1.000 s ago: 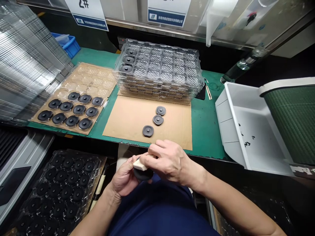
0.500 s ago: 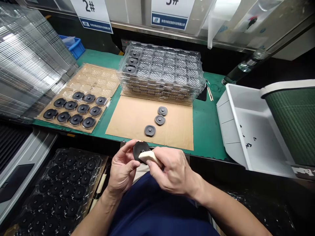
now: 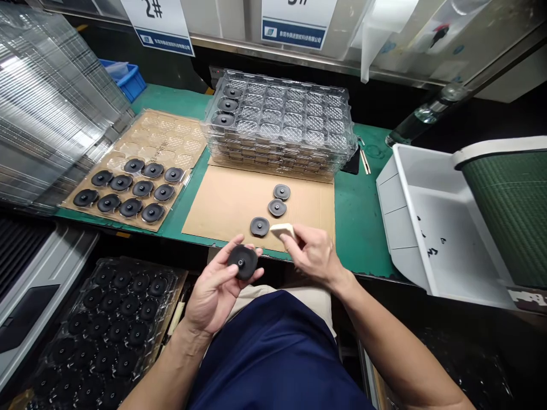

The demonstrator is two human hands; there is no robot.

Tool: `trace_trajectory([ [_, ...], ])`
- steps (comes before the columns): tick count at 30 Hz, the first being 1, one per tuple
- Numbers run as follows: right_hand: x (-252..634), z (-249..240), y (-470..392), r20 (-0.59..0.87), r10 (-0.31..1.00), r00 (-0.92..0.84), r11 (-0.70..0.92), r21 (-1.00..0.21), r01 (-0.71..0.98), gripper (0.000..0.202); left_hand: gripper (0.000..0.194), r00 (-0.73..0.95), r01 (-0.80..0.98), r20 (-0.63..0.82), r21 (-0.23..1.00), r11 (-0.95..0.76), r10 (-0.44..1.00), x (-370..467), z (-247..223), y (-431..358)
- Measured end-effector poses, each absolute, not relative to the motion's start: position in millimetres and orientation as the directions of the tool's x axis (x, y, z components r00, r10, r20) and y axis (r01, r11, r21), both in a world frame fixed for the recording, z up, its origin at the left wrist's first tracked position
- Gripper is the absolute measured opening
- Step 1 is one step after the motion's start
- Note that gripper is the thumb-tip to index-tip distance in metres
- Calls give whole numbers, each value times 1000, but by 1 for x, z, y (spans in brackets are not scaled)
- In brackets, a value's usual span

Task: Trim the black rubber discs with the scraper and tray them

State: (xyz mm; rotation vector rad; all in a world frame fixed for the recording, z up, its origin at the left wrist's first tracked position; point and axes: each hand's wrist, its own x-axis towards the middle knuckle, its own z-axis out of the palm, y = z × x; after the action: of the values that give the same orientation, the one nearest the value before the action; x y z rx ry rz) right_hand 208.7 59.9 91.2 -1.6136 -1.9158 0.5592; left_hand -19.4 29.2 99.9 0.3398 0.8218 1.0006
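My left hand [image 3: 216, 287] holds a black round rubber disc [image 3: 243, 261] by its edge, face up, just below the table's front edge. My right hand [image 3: 314, 252] grips a small cream-coloured block [image 3: 282, 230] and has lifted it over the front of the brown cardboard sheet [image 3: 226, 199]. Three more black discs [image 3: 259, 226] [image 3: 277, 207] [image 3: 281, 191] lie in a slanted row on that cardboard, the nearest one right beside the block.
A stack of clear blister trays [image 3: 294, 134] stands behind the cardboard, with three discs in its left column. A tray of discs on cardboard [image 3: 141, 148] lies at left; another full tray [image 3: 106, 324] sits below the table. A white bin [image 3: 431, 228] is at right.
My right hand pulled the cream block off the disc and moved up and right over the cardboard. My left hand turned the disc face up and lowered it slightly.
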Motion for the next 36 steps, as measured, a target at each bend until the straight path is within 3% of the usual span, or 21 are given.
trace_trajectory([
  [4,243,46,82,41,993,106,-63,-583,810,40,53,314,-440,-495,680,586,810,-11,94,26],
  [10,266,-11,88,-6,963,270,-240,-474,847,38,28,254,-351,-499,751,559,829,0,84,28],
  [13,262,-20,86,25,948,319,-279,-424,862,35,35,252,-402,-520,711,577,816,1,84,35],
  [15,258,-22,86,43,945,323,-279,-402,872,32,49,248,-424,-510,708,565,824,0,83,38],
  [18,256,-22,85,64,948,311,-265,-381,886,31,61,218,-341,-466,787,515,857,1,78,37],
  [23,256,-23,85,94,949,301,-250,-362,898,31,29,155,-128,-434,882,453,888,8,66,32],
  [29,255,-28,85,125,945,304,-245,-347,905,31,34,158,-379,-622,679,629,767,13,67,39],
  [36,256,-30,85,149,941,305,-242,-337,910,33,39,204,-554,-622,564,613,756,9,90,38],
])
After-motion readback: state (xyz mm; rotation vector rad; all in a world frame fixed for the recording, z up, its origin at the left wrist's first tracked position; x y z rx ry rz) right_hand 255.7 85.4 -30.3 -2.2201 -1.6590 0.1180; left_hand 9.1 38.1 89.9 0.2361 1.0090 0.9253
